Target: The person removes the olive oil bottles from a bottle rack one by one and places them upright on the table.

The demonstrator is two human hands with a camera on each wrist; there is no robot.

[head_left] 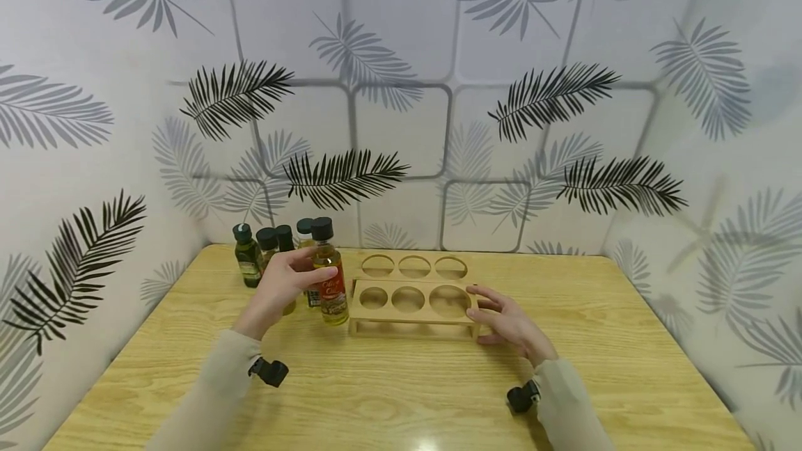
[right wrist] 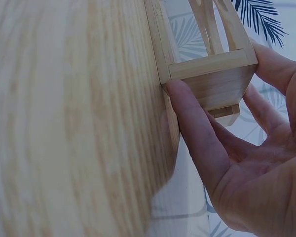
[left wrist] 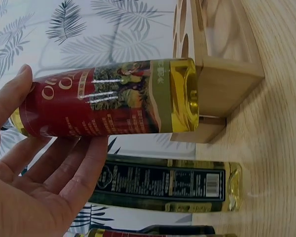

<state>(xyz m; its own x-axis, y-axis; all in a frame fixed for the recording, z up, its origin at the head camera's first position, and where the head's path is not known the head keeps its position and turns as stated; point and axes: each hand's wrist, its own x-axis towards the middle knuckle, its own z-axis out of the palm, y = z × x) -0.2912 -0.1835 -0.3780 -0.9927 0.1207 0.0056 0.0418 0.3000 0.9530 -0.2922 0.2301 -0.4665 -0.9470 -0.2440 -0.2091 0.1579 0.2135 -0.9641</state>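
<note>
My left hand point(head_left: 286, 289) grips an olive oil bottle point(head_left: 332, 287) by its upper part, thumb on one side and fingers round the other. The bottle has a black cap, a red label and yellow oil inside. It stands nearly upright, close beside the left end of a two-tier wooden rack point(head_left: 391, 316) with round holes. In the left wrist view, the bottle's base point(left wrist: 191, 96) overlaps that end. Over at the rack's right end, my right hand point(head_left: 510, 326) touches it with spread, fairly straight fingers. One fingertip point(right wrist: 176, 88) meets the lower corner of the end panel point(right wrist: 212, 86).
Several more bottles stand behind my left hand, among them a dark green one point(head_left: 248, 259) at the far left. A square bottle point(left wrist: 163, 183) with a dark label is nearest. Behind the wooden table point(head_left: 407, 395) rises a leaf-patterned wall point(head_left: 401, 131).
</note>
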